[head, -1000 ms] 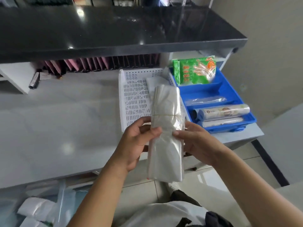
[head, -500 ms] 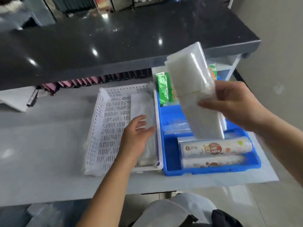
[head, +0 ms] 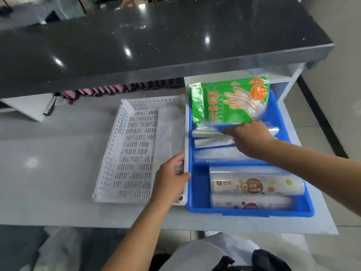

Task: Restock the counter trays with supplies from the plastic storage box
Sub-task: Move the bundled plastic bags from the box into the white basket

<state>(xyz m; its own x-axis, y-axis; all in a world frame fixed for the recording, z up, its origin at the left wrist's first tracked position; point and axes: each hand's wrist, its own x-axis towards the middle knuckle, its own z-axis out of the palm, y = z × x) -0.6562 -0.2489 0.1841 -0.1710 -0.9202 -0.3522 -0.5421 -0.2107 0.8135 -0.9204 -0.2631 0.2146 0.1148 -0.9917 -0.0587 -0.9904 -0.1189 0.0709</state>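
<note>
A light, floppy, slippery bundle of clear plastic bags (head: 213, 136) was pressed into the blue tray (head: 199, 192) at two o'clock by the right hand (head: 252, 137), fingers curled over it; a mid-bundle hold was judged best. The white tray (head: 109, 173) rim was steadied by the loosely curled left hand (head: 172, 180).

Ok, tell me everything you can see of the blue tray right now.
The blue tray looks like hard, glossy plastic, rectangular, split by ridges into compartments. It sits flat at the counter's right end, against the white basket. Green glove packs lean at its back, clear bags lie in the middle, two printed rolls fill the front. The right hand is on the bags.
</note>
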